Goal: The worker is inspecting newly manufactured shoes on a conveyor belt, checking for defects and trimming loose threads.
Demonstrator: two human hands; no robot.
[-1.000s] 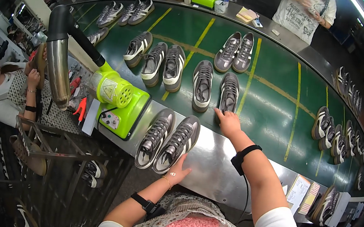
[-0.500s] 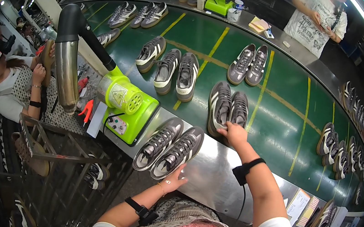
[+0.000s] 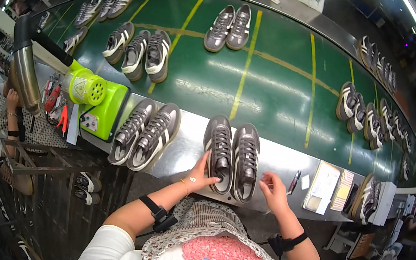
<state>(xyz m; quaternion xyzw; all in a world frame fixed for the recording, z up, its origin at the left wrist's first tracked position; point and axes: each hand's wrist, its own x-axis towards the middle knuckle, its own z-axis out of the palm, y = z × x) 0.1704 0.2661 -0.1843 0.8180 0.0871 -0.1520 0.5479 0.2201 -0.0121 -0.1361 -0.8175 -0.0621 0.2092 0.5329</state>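
A pair of dark grey sneakers with white stripes stands in front of me on the metal ledge, toes pointing away: a left shoe [image 3: 219, 150] and a right shoe [image 3: 245, 158]. My left hand [image 3: 199, 175] rests against the left shoe's outer side, fingers stretched along it and thumb across near the heel. Just off the right shoe's heel, my right hand [image 3: 274, 192] is apart from it, fingers loosely bent and spread, nothing in them. Further left on the ledge sits a second pair of like sneakers [image 3: 153, 136].
A bright green blower machine [image 3: 103, 108] with a metal nozzle [image 3: 29, 72] occupies the left. Beyond the ledge runs a green conveyor belt [image 3: 274, 104] with yellow lines, carrying several sneaker pairs. Paper pads [image 3: 322, 184], a pen [image 3: 294, 182] and more shoes [image 3: 365, 200] are at right.
The middle pair of sneakers has come from the belt onto the ledge. My left hand has left the other pair for this one; my right hand has let go. The view has shifted right.
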